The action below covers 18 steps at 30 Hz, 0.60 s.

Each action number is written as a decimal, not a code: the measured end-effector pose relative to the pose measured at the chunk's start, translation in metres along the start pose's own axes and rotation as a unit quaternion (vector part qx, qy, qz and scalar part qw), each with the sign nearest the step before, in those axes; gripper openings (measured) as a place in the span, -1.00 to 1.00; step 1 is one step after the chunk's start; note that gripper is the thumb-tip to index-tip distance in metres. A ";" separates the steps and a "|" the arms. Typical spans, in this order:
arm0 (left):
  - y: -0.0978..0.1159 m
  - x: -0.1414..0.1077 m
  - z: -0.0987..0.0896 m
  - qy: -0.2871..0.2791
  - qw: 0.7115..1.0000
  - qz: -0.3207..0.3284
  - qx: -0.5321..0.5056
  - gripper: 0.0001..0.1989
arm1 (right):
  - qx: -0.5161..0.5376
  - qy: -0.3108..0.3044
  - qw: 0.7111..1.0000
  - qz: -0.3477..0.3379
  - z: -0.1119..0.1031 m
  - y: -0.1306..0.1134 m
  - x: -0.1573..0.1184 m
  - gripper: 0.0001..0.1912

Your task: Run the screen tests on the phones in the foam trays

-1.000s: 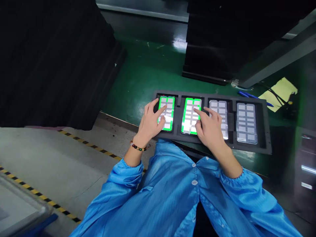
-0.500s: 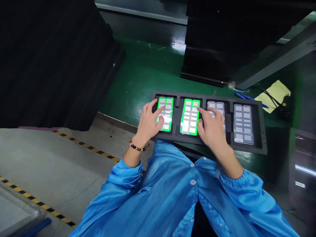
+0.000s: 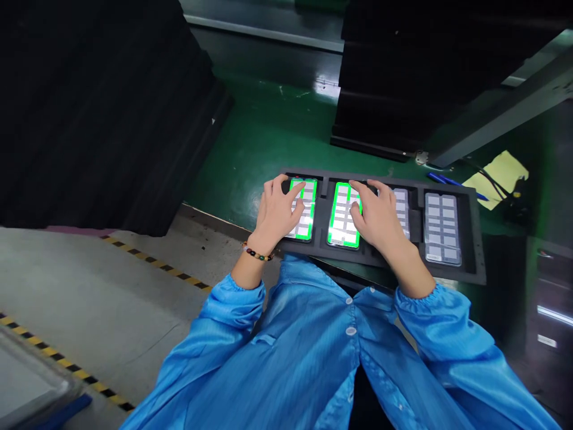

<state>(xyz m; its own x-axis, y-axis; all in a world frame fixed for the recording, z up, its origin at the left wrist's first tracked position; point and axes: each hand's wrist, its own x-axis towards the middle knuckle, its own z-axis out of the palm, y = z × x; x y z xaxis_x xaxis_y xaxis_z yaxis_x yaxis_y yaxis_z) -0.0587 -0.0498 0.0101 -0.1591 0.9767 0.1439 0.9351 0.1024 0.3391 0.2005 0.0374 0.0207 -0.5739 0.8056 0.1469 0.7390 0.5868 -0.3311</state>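
Several phones lie face up in a dark grey tray point(image 3: 323, 230). The leftmost phone point(image 3: 306, 230) and the second phone point(image 3: 341, 224) show lit white blocks with green bands. My left hand point(image 3: 276, 209), wearing a bead bracelet point(image 3: 258, 254), is over the leftmost phone, its index finger at the upper part of the screen and its fingers apart. My right hand point(image 3: 378, 218) has its index finger at the top right of the second phone's screen, fingers spread. It partly covers the third phone point(image 3: 401, 206), whose screen is greyish. The rightmost phone point(image 3: 442, 230) is also grey.
The tray rests near the front edge of a green table point(image 3: 268, 131). Blue pens point(image 3: 447, 178), a yellow paper point(image 3: 496, 179) and a dark cable lie at the right. Black curtains point(image 3: 89, 119) hang left and at the back, beside a metal post point(image 3: 501, 107).
Both hands have moved up the screens. My right index finger has shifted left and up to the second phone's top; my left index finger is nearer the first phone's top.
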 end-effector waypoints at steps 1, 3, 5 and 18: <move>0.001 0.002 0.000 0.001 1.000 -0.002 0.005 -0.50 | -0.001 0.001 1.000 -0.008 0.000 0.000 -0.001 -0.41; 0.001 0.000 -0.001 -0.001 1.000 0.003 0.009 -0.49 | -0.001 0.000 1.000 -0.024 0.000 -0.002 -0.008 -0.42; 0.002 -0.009 -0.003 -0.003 1.000 0.015 0.006 -0.49 | 0.004 -0.003 0.999 -0.037 -0.001 -0.005 -0.022 -0.43; -0.002 -0.081 -0.009 0.033 0.997 0.052 -0.053 -0.61 | 0.009 -0.048 0.994 -0.097 -0.013 -0.026 -0.095 -0.43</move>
<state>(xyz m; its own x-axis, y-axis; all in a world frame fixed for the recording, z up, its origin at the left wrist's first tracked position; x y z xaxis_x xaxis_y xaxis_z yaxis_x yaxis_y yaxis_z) -0.0504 -0.1306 0.0064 -0.0865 0.9662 0.2428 0.9094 -0.0230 0.4152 0.2399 -0.0533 0.0277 -0.7364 0.6658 0.1200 0.6054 0.7277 -0.3223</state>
